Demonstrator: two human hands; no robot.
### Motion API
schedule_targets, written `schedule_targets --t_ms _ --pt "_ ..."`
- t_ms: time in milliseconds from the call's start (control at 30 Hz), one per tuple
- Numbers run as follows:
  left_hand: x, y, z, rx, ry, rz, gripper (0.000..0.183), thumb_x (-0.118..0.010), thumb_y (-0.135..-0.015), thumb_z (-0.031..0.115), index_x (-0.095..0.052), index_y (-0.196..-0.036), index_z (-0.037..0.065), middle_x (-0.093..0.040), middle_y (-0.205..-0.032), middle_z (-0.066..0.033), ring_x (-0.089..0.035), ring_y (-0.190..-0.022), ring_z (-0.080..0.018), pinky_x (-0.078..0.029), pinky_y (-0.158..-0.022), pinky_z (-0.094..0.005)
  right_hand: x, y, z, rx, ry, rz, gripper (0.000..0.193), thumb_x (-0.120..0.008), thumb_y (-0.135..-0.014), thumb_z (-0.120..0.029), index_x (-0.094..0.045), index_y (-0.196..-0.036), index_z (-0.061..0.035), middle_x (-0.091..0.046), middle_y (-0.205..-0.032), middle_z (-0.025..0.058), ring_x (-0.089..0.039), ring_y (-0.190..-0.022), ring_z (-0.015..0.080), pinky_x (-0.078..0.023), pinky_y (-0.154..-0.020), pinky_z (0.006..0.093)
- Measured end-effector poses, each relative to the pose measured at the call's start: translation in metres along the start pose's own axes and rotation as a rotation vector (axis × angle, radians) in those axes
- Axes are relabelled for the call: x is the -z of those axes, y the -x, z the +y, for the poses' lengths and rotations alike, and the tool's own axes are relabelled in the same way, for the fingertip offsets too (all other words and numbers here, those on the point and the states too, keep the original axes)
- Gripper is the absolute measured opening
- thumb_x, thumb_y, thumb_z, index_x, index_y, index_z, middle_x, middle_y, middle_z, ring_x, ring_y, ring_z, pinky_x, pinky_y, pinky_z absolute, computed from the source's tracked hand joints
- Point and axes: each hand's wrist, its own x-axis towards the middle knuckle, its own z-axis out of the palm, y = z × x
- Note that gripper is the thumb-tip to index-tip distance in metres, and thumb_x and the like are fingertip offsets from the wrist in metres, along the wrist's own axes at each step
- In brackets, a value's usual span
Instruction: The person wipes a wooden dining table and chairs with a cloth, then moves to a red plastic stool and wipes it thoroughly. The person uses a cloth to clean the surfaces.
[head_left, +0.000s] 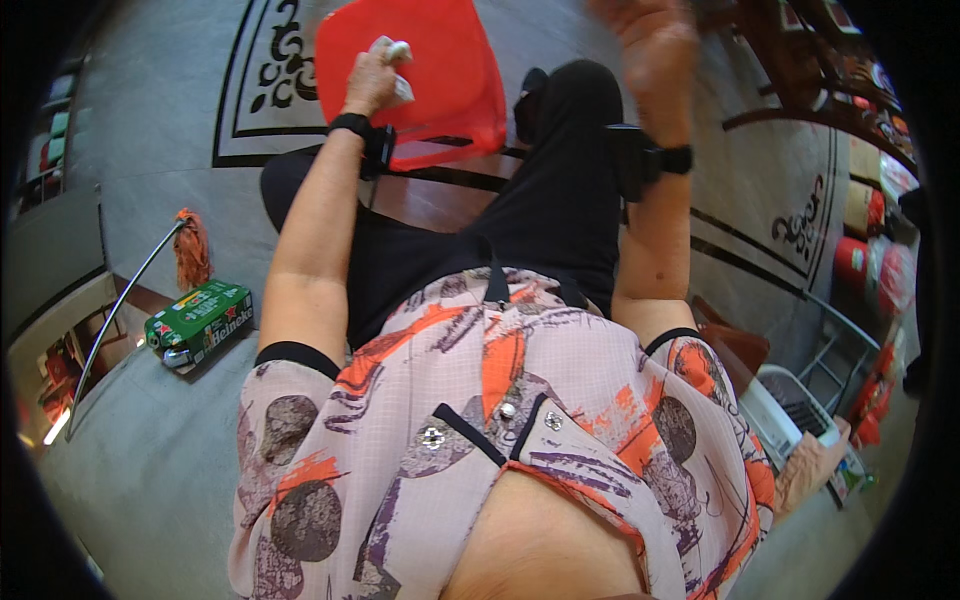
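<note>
A red plastic stool (pixel 440 65) with a smooth seat stands ahead of my knees. Over its left part is my left hand (pixel 371 82), closed round a crumpled white cloth (pixel 402 90) that sticks out past the fingers. Whether the cloth presses on the seat cannot be made out. My right hand (pixel 650 40) is raised at the top edge, to the right of the stool and apart from it. Motion smears its fingers, and I see nothing clear in them. Both wrists wear black bands with dark boxes.
At left, a green drinks pack (pixel 200 326) lies on the grey floor by an orange mop head (pixel 191 250) with a curved metal handle (pixel 115 320). Dark wooden furniture (pixel 790 60) stands upper right. A white basket (pixel 785 410), metal frame (pixel 840 345) and bags line the right.
</note>
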Motion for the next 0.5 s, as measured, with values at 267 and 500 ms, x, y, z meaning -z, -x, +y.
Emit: schedule_targets --t_ms 267,500 --pt "0.017 0.098 0.073 -0.256 -0.363 0.073 0.042 -0.061 -0.084 0.007 -0.069 -0.122 0.024 -0.059 -0.115 -0.0136 -0.056 -0.106 -0.0349 -0.051 -0.088 -0.0462 0.030 0.000 0.233 -0.261 1.483 -0.208 0.077 -0.054 -0.092 -0.049 -0.041 -0.141 0.0081 -0.045 -0.135 0.0423 -0.046 -0.126 0.0540 -0.038 -0.108 0.0534" --pt "0.015 0.073 0.090 -0.268 -0.310 -0.003 0.055 -0.056 -0.082 0.000 -0.056 -0.137 0.007 -0.052 -0.134 -0.0239 -0.048 -0.122 -0.0409 -0.041 -0.107 -0.0458 0.016 0.015 0.265 0.013 1.256 0.293 0.060 -0.051 -0.098 -0.042 -0.044 -0.142 -0.0010 -0.056 -0.130 0.0271 -0.053 -0.123 0.0427 -0.042 -0.105 0.0476"
